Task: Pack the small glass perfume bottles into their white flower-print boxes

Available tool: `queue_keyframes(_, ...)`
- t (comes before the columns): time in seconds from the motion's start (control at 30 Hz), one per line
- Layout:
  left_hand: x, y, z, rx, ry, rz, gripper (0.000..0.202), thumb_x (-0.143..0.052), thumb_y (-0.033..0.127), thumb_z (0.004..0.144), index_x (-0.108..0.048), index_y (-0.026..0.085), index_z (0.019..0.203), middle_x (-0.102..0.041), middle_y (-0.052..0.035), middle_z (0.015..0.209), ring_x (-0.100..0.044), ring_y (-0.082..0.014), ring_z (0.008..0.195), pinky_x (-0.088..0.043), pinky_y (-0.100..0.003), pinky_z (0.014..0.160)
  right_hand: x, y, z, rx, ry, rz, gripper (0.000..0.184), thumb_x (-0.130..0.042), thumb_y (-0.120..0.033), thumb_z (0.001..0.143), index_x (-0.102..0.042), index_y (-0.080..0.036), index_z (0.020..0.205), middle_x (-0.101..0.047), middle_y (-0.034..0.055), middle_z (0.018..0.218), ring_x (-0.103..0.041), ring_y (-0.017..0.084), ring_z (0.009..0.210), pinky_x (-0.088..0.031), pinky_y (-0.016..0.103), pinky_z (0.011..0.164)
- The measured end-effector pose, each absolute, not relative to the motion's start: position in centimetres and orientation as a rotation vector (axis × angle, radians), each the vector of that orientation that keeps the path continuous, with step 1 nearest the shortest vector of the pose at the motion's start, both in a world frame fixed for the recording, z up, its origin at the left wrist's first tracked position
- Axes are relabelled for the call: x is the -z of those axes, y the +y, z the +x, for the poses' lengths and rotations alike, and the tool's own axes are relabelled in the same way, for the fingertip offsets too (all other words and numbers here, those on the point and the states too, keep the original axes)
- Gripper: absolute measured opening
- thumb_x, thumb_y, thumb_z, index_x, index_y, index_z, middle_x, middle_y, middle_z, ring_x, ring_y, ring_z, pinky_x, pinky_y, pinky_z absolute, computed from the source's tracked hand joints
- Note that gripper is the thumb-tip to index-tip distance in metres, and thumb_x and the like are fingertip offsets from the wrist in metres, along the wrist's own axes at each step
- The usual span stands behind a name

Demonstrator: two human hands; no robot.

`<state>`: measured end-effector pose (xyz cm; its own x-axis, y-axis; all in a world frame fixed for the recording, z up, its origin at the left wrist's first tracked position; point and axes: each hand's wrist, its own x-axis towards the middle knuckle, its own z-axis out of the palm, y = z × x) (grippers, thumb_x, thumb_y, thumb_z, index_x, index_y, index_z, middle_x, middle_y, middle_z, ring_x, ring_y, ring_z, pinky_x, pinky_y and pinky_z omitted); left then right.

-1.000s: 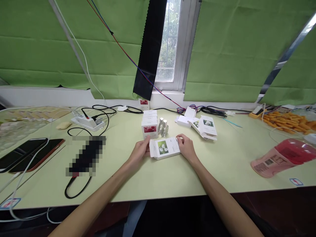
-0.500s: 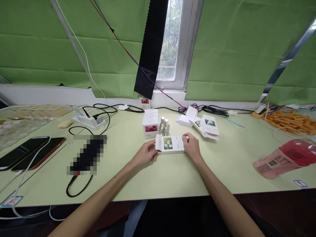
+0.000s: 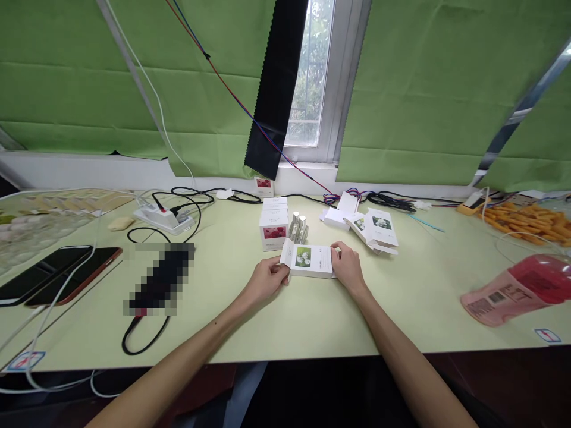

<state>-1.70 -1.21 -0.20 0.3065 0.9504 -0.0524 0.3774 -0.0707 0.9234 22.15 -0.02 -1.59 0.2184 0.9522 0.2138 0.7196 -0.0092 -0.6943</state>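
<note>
I hold a small white carton with a white-flower picture [image 3: 309, 260] low over the pale green table [image 3: 285, 315], lying on its side. My left hand [image 3: 266, 281] pinches its left end, where a flap stands open. My right hand [image 3: 347, 267] grips its right end. Just behind it stand two silver bottles [image 3: 298, 227] and a stack of white boxes with a red-flower picture [image 3: 273, 224]. Flat white-flower cartons [image 3: 373, 229] lie to the back right.
Two dark phones [image 3: 57, 276] with cables lie at the left, with a white power strip [image 3: 161, 217] and black cords behind. A pink plastic pouch [image 3: 513, 291] lies at the right, orange pieces [image 3: 530, 221] beyond it. Green cloth covers the wall.
The carton has shifted a little to the right and away from me, and turned flatter. My left hand has slid to its left flap end.
</note>
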Motion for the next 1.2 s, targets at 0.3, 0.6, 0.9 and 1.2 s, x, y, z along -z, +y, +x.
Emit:
queue_keyframes(0.3,0.0,-1.5,-1.8,-0.805,1.316,1.951,0.032,-0.05,0.039,0.089,-0.056,0.018,0.065,-0.047,0.0014,0.058,-0.034,-0.0115,0.055,-0.022,-0.028,0.054,1.4,-0.1,22.4,-0.331,-1.536,-1.879,0.025,-0.051,-0.025,0.093,-0.065,-0.018,0.113,-0.071,0.0075,0.082,-0.065,0.024,0.081,-0.038,0.03,0.069)
queue_keyframes(0.6,-0.9,-1.4,-2.2,-0.769,1.247,2.05,0.028,-0.049,0.037,0.092,-0.063,0.019,0.077,-0.057,0.0004,0.065,-0.043,-0.0142,0.058,-0.029,-0.027,0.056,2.1,0.3,23.1,-0.054,-1.512,-1.675,0.025,-0.048,-0.02,0.091,-0.067,-0.017,0.107,-0.07,0.0153,0.103,-0.062,0.031,0.102,-0.047,0.042,0.089)
queue_keyframes(0.9,-0.8,-0.8,-2.4,-0.79,1.188,2.122,0.031,-0.05,0.035,0.093,-0.064,0.018,0.072,-0.063,-0.0028,0.072,-0.05,-0.0163,0.065,-0.034,-0.028,0.062,1.1,-1.1,20.4,-0.221,-2.144,-1.188,0.042,-0.065,-0.046,0.094,-0.062,-0.024,0.129,-0.063,0.0118,0.136,-0.057,0.03,0.127,-0.042,0.047,0.111)
queue_keyframes(1.2,-0.2,0.7,-2.3,-0.773,1.034,1.81,0.026,-0.062,0.027,0.077,-0.076,0.016,0.096,-0.074,-0.0048,0.088,-0.064,-0.0224,0.083,-0.049,-0.03,0.074,1.6,-0.9,20.6,-0.239,-2.197,-1.304,0.076,-0.081,-0.049,0.08,-0.049,-0.024,0.143,-0.06,0.0143,0.135,-0.052,0.035,0.128,-0.04,0.053,0.109)
